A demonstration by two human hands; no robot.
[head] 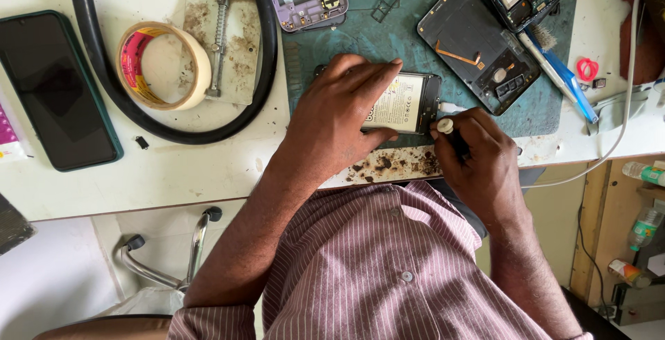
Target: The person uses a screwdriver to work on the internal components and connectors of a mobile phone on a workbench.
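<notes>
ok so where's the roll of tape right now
In the head view the roll of tape lies flat on the white table, upper left, inside the loop of black hose, between the dark phone and the left hand.

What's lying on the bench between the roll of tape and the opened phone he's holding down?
In the head view, a thick black hose curves down between the tape roll and the opened phone, past the metal clamp's plate; beyond it lies only green mat.

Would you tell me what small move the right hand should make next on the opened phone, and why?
Probably lower the screwdriver tip onto the opened phone edge. The right hand grips it beside that edge, while the left hand presses the phone flat on the green mat.
</notes>
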